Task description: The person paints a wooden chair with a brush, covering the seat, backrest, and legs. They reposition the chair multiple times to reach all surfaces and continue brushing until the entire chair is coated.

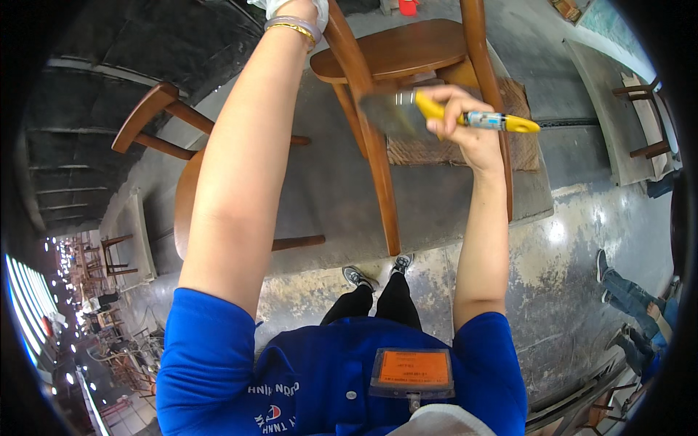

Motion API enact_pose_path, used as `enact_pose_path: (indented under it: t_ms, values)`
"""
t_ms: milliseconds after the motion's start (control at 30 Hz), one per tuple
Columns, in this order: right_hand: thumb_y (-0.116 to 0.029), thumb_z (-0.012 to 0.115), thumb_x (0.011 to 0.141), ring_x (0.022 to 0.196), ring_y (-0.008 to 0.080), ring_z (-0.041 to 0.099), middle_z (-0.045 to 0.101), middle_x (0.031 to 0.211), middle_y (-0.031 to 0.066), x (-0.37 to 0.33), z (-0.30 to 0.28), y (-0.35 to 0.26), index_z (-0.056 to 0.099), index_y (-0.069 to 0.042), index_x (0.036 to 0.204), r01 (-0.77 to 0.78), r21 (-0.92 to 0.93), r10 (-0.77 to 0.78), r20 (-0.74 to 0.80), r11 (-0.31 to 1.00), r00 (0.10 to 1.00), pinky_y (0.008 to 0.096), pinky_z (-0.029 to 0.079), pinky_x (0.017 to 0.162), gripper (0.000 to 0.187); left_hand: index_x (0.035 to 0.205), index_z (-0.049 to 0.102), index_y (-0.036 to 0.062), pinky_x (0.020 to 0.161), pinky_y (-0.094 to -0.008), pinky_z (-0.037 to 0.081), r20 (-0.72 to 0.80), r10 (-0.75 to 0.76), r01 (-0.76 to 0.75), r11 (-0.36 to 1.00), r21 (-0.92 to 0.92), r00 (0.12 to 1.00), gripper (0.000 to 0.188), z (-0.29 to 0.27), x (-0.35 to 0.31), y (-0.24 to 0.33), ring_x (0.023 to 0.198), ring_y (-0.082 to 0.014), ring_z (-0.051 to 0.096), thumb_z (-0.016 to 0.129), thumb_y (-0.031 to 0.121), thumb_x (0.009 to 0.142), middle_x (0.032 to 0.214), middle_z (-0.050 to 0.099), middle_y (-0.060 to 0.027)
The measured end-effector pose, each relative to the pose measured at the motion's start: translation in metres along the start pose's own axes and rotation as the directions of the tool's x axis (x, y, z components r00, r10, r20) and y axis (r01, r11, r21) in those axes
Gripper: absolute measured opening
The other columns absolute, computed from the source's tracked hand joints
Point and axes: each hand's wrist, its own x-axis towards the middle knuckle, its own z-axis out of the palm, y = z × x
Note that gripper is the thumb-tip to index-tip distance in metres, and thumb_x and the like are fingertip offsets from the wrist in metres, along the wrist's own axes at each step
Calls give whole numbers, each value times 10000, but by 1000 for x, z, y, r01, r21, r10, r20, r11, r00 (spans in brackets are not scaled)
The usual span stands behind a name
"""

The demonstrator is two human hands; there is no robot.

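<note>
My right hand (469,123) is closed around the yellow handle of a wide, flat brush (430,109). Its dark bristles are blurred and lie over or against the long leg of a brown wooden chair (407,49); contact is hard to make out. My left arm reaches up to the top edge, where my left hand (299,9), with white glove or cloth on it, is beside the same chair's frame. The picture's edge cuts off its fingers. The chair stands on a grey platform (334,196).
Another wooden chair (190,192) is at the left, partly behind my left forearm. Ribbed cardboard (429,152) lies under the near chair. At the right are a second platform (596,109) with furniture and a co-worker's legs (622,294). A red container (408,7) sits far ahead.
</note>
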Motion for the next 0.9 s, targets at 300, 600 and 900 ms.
enact_pose_path:
  t_ms: [300, 600, 900]
  values:
    - [-14, 745, 679, 1049, 212, 732, 755, 1090, 10, -53, 37, -9, 572, -124, 628, 102, -614, 349, 568, 783, 746, 323, 567, 798, 211, 823, 608, 139, 570, -338, 542, 252, -59, 12, 983, 184, 966, 317, -5, -8, 15, 537, -159, 553, 779, 380, 936, 633, 538, -4]
    - [-62, 664, 833, 1152, 280, 708, 703, 1318, 64, 83, 39, -51, 565, -74, 767, 676, -647, -486, 491, 352, 723, 363, 601, 911, 120, 1048, 653, 49, 890, -514, 574, 344, -359, 352, 932, 87, 867, 700, -20, -23, 39, 941, -334, 694, 630, 734, 902, 1010, 716, -145]
    - [-50, 815, 638, 929, 253, 731, 737, 1032, 14, 36, 79, -102, 709, -146, 795, 618, -694, 263, 716, 368, 647, 386, 598, 728, 212, 1229, 618, 45, 912, -510, 540, 423, -390, 362, 920, 147, 818, 866, -27, -23, 59, 1029, -336, 642, 448, 835, 920, 1088, 700, -164]
